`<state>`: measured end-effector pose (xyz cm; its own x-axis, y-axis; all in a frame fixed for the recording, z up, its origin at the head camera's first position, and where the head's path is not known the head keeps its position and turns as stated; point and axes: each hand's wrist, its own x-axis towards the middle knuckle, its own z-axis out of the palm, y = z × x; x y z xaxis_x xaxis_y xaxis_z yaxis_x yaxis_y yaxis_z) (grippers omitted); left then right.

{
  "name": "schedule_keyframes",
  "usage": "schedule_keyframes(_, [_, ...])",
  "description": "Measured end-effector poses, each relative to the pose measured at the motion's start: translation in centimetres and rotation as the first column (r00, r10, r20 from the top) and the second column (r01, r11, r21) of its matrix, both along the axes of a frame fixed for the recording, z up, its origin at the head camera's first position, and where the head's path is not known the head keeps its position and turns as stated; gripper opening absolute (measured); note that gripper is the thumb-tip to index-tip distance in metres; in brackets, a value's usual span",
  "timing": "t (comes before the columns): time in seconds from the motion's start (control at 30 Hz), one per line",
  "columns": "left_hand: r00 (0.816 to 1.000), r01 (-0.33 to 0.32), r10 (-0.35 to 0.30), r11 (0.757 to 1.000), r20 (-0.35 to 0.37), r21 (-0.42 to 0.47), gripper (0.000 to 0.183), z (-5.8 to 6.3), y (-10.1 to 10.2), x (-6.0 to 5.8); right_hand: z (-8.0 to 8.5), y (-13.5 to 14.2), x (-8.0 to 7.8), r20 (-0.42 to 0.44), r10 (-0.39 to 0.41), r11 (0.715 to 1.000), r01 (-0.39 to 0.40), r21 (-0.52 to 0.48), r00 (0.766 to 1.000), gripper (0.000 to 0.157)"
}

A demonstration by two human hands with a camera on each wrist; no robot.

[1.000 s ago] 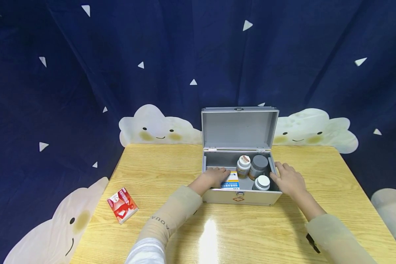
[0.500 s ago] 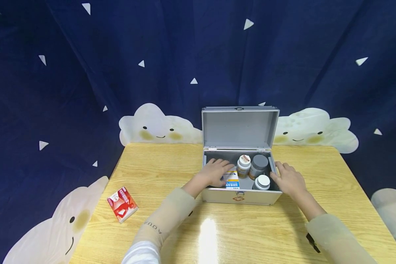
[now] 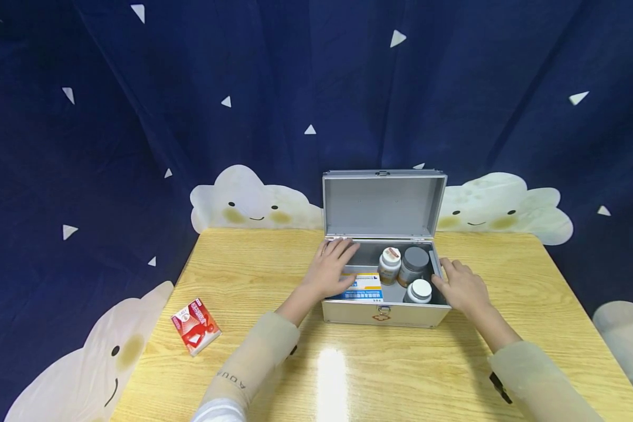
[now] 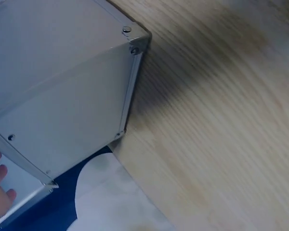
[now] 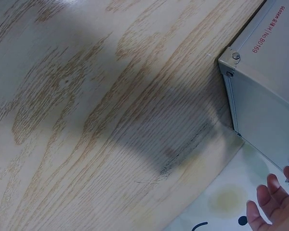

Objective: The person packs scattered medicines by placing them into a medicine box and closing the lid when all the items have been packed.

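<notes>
A silver metal medicine case (image 3: pixel 348 313) stands on the table with its lid (image 3: pixel 384 208) raised. Flat in its left part lies a white, blue and yellow medicine box (image 3: pixel 366 288), partly behind my left thumb. Two white pill bottles, one with a red-and-white sticker on its cap (image 3: pixel 391 254) and one plain-capped (image 3: pixel 419 291), share the right part with a grey jar (image 3: pixel 414 261). My left hand (image 3: pixel 326 272), fingers spread, is over the case's left rim and holds nothing. At the right rim rests my right hand (image 3: pixel 463 287), fingers loosely extended against the side.
A red-and-white medicine box (image 3: pixel 196 327) lies on the wooden table (image 3: pixel 264 264) at the left. Behind the table hangs a dark blue curtain (image 3: pixel 274 70) with white triangles, and cloud-shaped pieces (image 3: pixel 255 205) line the table's edge.
My left hand has drawn back leftward and up from the white, blue and yellow medicine box, uncovering more of it. My right hand stays at the case's right rim.
</notes>
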<state>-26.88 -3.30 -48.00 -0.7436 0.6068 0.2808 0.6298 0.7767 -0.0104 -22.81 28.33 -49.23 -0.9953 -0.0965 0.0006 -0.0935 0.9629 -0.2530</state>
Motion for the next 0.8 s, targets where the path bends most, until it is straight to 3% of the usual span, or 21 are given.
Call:
schedule_keyframes(0.17, [0.997,-0.075,0.077,0.994,-0.024,0.079,0.066,0.1,-1.3,0.3,0.0,0.0,0.0,0.0,-0.002,1.0,0.002,0.004,1.0,0.053])
schedule_keyframes(0.33, [0.99,-0.115,0.129,0.973,-0.055,0.201,0.065,-0.2,-2.6,0.5,0.0,0.0,0.0,0.0,-0.006,1.0,0.006,0.006,1.0,0.053])
schedule_keyframes(0.53, [0.982,-0.153,0.181,0.934,-0.059,0.323,0.063,-0.9,-4.4,0.7,0.1,0.0,0.0,0.001,-0.004,1.0,0.004,0.008,1.0,0.053])
schedule_keyframes(0.7, [0.967,-0.232,0.255,0.897,-0.012,0.377,0.062,-1.4,-6.0,1.2,0.0,-0.1,0.0,0.004,-0.004,1.0,0.004,0.011,1.0,0.054])
schedule_keyframes(0.8, [0.949,-0.291,0.315,0.872,0.005,0.395,0.061,-1.8,-7.2,1.5,0.0,0.0,-0.1,0.003,-0.006,1.0,0.006,0.014,1.0,0.054])
